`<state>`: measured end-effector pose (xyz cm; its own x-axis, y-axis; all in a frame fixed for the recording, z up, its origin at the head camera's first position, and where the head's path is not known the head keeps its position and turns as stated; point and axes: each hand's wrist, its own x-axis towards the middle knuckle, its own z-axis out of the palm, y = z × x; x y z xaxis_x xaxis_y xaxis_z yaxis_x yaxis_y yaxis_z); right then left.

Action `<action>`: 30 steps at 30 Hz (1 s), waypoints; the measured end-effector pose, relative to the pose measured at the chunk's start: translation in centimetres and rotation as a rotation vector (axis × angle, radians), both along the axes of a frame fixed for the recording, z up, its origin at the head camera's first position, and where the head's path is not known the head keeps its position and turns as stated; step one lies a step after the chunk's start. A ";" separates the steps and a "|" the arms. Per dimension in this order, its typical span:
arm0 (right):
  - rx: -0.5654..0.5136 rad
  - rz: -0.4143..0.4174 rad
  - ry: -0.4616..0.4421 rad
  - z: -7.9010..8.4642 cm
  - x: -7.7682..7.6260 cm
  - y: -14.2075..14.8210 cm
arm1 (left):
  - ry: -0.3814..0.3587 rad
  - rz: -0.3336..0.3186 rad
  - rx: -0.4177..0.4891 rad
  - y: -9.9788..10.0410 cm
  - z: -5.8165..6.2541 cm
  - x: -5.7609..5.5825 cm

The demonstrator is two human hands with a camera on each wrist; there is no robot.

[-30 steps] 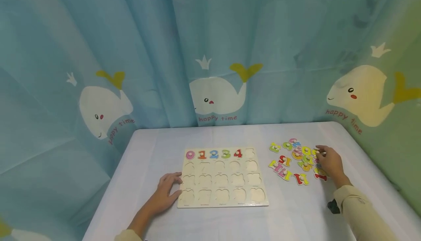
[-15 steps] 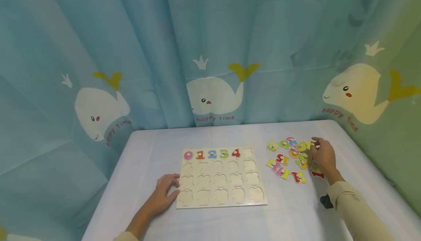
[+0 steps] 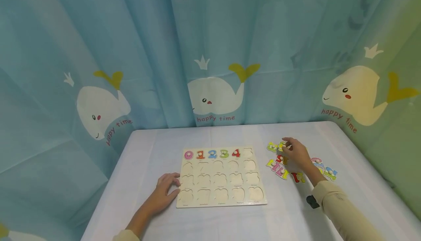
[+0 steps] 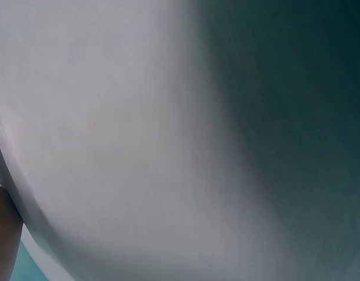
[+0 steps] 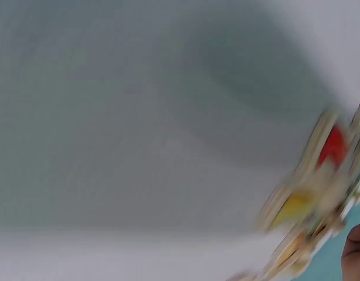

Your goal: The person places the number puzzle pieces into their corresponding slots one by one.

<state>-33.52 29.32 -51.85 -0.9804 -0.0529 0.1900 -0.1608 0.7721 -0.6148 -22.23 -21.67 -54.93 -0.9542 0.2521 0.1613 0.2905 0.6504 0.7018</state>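
Observation:
A pale wooden number board (image 3: 210,179) lies on the table, with 0, 1, 2, 3 and 4 in its top row and bare recesses elsewhere. My left hand (image 3: 166,188) rests at the board's left edge, fingers relaxed and fingertips right at the rim. Over the loose pieces on the right, my right hand (image 3: 298,154) pinches a yellow number piece (image 3: 281,146), partly hidden by the fingers. Just left of it lies a yellow-green piece (image 3: 272,146). A red 15 (image 3: 279,159) sits below the fingertips. In the right wrist view, the hand (image 5: 355,252) shows only at the edge.
More number pieces lie around the right forearm: a pink and yellow group (image 3: 277,168), a red and yellow piece (image 3: 297,177) and a blue and green piece (image 3: 330,173). A small dark object (image 3: 312,202) shows beside the right sleeve. Whale-printed curtain (image 3: 217,51) stands behind the white table (image 3: 158,142).
My right hand has moved left across the loose pieces, bringing the yellow number piece with it and uncovering pieces at the far right. My left hand and the board stay in place.

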 end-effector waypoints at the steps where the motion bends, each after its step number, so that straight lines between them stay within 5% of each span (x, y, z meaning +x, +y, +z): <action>1: -0.004 0.018 0.002 -0.1 -0.1 -0.6 | -0.005 0.001 -0.002 0.0 0.0 0.0; 17: -0.040 0.228 -0.019 -1.6 -1.2 -7.8 | -0.010 -0.010 0.002 0.0 -0.1 -0.2; 30: -0.006 0.243 -0.057 -1.7 -1.8 -11.0 | -0.001 -0.002 0.007 -0.3 -0.3 -0.1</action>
